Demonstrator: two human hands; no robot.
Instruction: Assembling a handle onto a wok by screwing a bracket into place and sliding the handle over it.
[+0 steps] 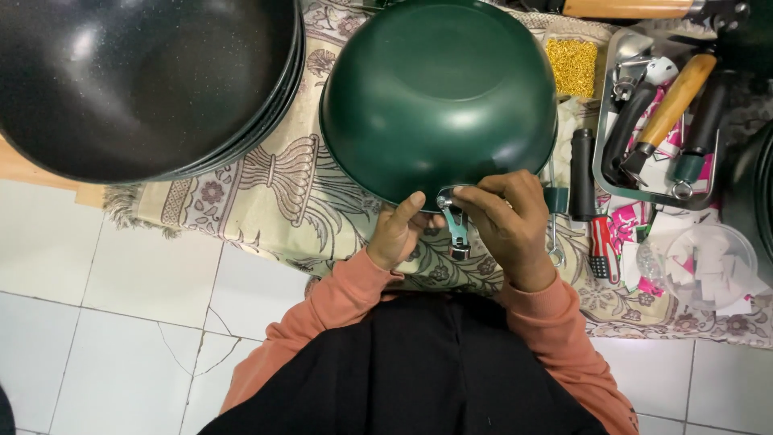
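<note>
— Right hand [509, 228]: fingers curled tight over the metal handle bracket [453, 219] at the near rim of the green pan [439, 97], pinching it from the right.

— And left hand [397, 234]?

— Thumb up against the pan's rim, just left of the bracket, fingers folded under; touching the pan, cannot tell whether gripping anything more.

— Where's the pan?

— Upside down on the patterned cloth [274, 185], near its front edge, rim hanging slightly toward the body. Bracket pointing down from the rim, between both hands.

— Further out?

— Just right of the right hand, a screwdriver [594, 217] with black grip and red-and-white tip end, lying along the cloth. Beyond that, a metal tray [604, 153] toward the cloth's right side, holding wooden handles [675, 101] and black ones. Behind it, a bag of small yellow pieces [572, 66] near the far edge. At the front right corner, a clear bowl [708, 262] with white paper scraps. At the left end, a stack of black pans [145, 80], open side up, overhanging the cloth. Tiled floor [105, 322] below.
</note>
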